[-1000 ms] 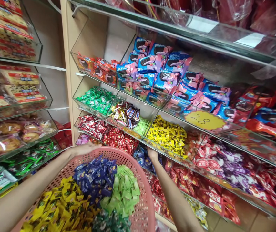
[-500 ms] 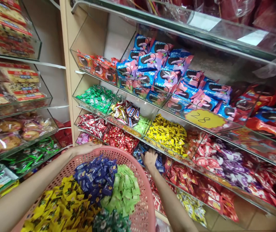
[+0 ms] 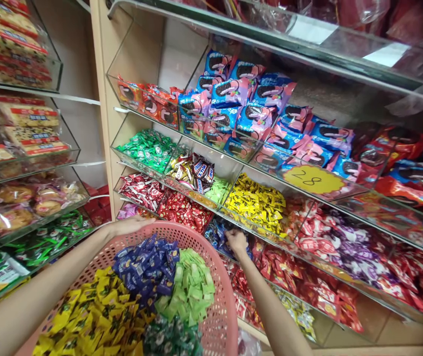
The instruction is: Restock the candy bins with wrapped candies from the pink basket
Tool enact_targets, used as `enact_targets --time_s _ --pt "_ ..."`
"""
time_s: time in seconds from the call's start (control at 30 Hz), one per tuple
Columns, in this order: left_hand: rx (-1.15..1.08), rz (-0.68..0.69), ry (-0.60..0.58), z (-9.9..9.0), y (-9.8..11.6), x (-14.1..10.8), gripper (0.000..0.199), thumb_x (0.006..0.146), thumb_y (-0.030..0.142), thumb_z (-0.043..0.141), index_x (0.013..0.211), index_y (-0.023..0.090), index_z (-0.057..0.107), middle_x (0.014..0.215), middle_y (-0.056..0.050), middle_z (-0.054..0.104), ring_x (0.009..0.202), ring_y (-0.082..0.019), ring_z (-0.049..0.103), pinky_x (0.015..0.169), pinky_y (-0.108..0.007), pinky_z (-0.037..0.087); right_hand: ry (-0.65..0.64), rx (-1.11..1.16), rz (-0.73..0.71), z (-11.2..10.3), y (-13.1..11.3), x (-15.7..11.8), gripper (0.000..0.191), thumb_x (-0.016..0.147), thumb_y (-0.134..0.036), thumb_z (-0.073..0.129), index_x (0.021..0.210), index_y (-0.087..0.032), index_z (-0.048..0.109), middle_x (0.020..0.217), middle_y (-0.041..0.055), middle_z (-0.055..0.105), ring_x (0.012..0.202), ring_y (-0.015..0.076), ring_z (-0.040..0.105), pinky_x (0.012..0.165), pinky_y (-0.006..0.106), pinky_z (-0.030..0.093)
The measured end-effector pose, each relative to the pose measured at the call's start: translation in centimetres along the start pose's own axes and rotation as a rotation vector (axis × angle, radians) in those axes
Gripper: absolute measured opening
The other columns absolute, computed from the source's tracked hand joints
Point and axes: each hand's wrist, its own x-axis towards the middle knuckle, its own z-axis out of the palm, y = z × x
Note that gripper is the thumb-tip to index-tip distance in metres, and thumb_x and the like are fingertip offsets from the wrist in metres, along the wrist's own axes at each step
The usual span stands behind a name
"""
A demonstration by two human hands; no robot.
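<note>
My left hand (image 3: 131,226) grips the far rim of a pink perforated plastic basket (image 3: 220,284), its fingers wrapped over the edge. Inside the basket lie separate heaps of wrapped candies: yellow candies (image 3: 96,316), dark blue candies (image 3: 146,267), light green candies (image 3: 191,287) and dark green candies (image 3: 174,338). Beyond the right rim, my right hand (image 3: 237,242) reaches into a shelf bin of blue-wrapped candies (image 3: 216,235). Its fingers curl down among the wrappers; their tips, and whatever they hold, are hidden.
Clear shelf bins rise in tiers, holding green candies (image 3: 146,148), yellow candies (image 3: 258,202) and red candies (image 3: 185,211). Blue cookie packs (image 3: 229,94) fill a higher tier, with a yellow "28" tag (image 3: 313,180) on its front. More shelves of packaged biscuits (image 3: 29,118) stand at left.
My right hand has shifted slightly to the right within the blue candy bin, its fingers now pointing deeper down. My left hand and the basket stay nearly in place.
</note>
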Motion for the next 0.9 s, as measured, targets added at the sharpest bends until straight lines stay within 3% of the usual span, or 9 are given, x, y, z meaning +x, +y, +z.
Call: enact_targets --time_s 0.1,0.27,0.4,0.53,0.73,0.9 --pt "-0.059 0.024 -0.048 0.3 0.4 0.4 0.063 0.068 0.067 0.04 0.092 0.014 0.065 0.088 -0.002 0.066 0.081 -0.019 0.055 0.076 -0.023 0.036 0.004 0.188 0.018 -0.9 0.9 -0.6 0.032 0.059 -0.048 0.055 0.053 -0.017 0.06 0.045 -0.0004 0.053 0.054 0.0152 0.051 0.056 0.025 0.038" --pt "-0.018 0.027 -0.018 0.8 1.5 0.6 0.061 0.068 0.067 0.041 0.083 0.014 0.067 0.076 -0.002 0.066 0.077 -0.02 0.054 0.072 -0.025 0.037 0.0 0.383 0.074 -2.3 1.8 -2.1 0.035 0.059 -0.05 0.055 0.057 -0.015 0.058 0.043 -0.0021 0.05 0.042 0.0109 0.043 0.043 0.022 0.035" --pt "0.006 0.04 -0.052 1.1 1.8 0.8 0.062 0.068 0.068 0.039 0.083 0.014 0.067 0.075 0.0 0.065 0.074 -0.018 0.053 0.07 -0.023 0.036 -0.021 0.499 0.114 -4.0 2.3 -3.8 0.032 0.056 -0.047 0.06 0.058 -0.015 0.056 0.045 -0.0041 0.048 0.041 0.0084 0.039 0.043 0.021 0.033" --pt "0.032 -0.003 -0.04 1.3 1.3 1.4 0.067 0.066 0.071 0.037 0.08 0.013 0.066 0.073 -0.001 0.065 0.071 -0.018 0.052 0.066 -0.022 0.036 -0.072 0.604 0.079 -5.9 2.4 -6.3 0.031 0.057 -0.045 0.063 0.062 -0.015 0.057 0.055 -0.002 0.054 0.049 0.0094 0.043 0.049 0.021 0.036" --pt "0.104 0.006 -0.075 1.5 1.6 2.0 0.066 0.065 0.073 0.034 0.079 0.017 0.067 0.075 0.0 0.065 0.073 -0.018 0.055 0.068 -0.023 0.038 -0.18 0.552 -0.063 -8.2 -0.9 -10.3 0.031 0.064 -0.047 0.059 0.071 -0.017 0.06 0.066 0.0013 0.058 0.062 0.013 0.048 0.061 0.023 0.038" --pt "0.138 0.061 -0.057 1.6 2.1 1.6 0.064 0.068 0.07 0.033 0.084 0.018 0.067 0.079 0.0 0.066 0.076 -0.019 0.055 0.072 -0.023 0.037 -0.219 0.397 -0.306 -7.5 -5.0 -12.1 0.027 0.071 -0.044 0.054 0.071 -0.017 0.061 0.07 0.0021 0.055 0.067 0.0141 0.047 0.065 0.024 0.037"
